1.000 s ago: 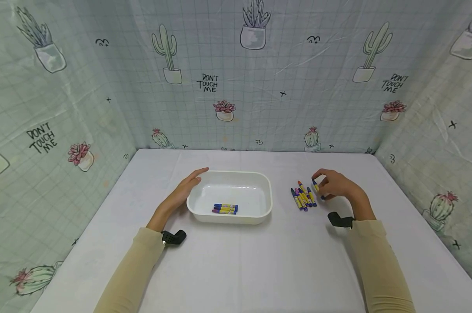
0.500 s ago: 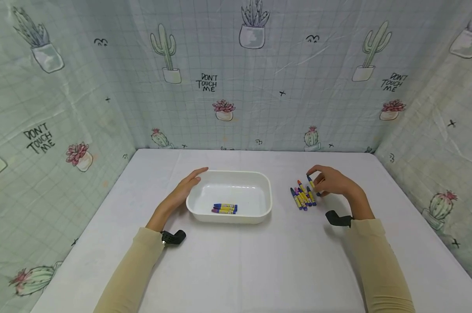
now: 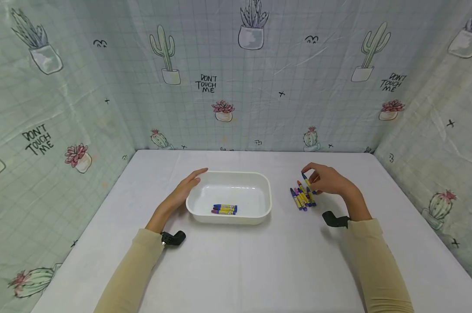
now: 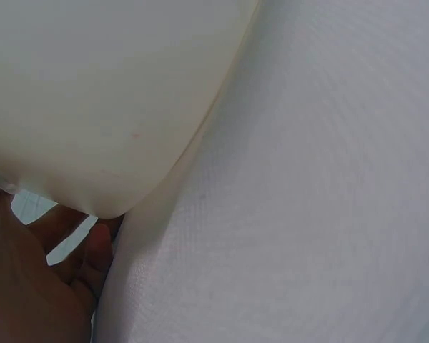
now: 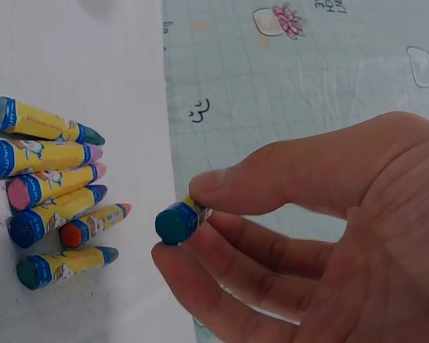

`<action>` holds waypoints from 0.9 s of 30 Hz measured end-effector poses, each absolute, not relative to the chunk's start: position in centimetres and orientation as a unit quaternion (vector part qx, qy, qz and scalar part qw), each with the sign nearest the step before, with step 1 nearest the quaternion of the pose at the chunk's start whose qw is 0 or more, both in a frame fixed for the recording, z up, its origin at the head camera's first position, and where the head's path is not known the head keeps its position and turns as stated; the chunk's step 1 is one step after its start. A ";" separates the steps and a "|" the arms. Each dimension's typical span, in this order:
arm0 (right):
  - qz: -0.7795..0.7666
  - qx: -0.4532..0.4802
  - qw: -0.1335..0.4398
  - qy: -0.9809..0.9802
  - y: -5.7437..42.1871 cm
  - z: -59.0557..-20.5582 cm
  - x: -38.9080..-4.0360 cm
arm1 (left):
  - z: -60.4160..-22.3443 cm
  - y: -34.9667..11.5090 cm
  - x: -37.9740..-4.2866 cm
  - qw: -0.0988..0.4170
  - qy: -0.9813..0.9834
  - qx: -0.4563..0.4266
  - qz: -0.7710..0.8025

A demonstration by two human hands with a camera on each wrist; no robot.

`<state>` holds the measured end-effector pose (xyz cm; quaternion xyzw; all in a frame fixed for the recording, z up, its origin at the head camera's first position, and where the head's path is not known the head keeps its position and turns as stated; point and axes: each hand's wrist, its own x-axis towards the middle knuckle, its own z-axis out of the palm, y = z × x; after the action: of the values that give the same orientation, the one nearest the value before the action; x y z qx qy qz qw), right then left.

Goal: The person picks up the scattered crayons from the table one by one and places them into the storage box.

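Observation:
My left hand [image 3: 184, 190] grips the left back corner of a white tray [image 3: 232, 220], its thumb over the rim and its other fingers along the outside. Inside the tray lie a few crayons [image 3: 224, 209] side by side. With thumb and fingertips my right hand [image 3: 329, 179] pinches a dark blue-green crayon [image 5: 177, 223], raised above the table and tilted. Below and left of that hand, several crayons in yellow and blue wrappers lie together, among them an orange crayon [image 5: 95, 225], a pink crayon [image 5: 57, 186] and a dark green crayon [image 5: 46, 123].
A white cloth covers the table [image 3: 236, 265]. Pale curtains [image 3: 259, 104] printed with cacti hang at the back and on both sides. A black wrist camera [image 3: 335, 219] sits on the right wrist, and another camera [image 3: 173, 238] on the left.
My right hand has moved left and slightly away from me, carrying the crayon up off the table to the far side of the pile. The left hand and tray stay put.

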<state>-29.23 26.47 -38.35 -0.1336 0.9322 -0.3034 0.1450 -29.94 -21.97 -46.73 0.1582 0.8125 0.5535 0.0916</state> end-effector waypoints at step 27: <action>-0.266 -0.204 0.139 0.932 20.7 -35.2 -30.6 | -46.4 -21.9 -29.5 0.091 0.813 0.153 0.554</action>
<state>-30.61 20.67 -35.24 -0.2045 0.9316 -0.2663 0.1392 -29.52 -21.89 -46.38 0.1529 0.8133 0.5540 0.0906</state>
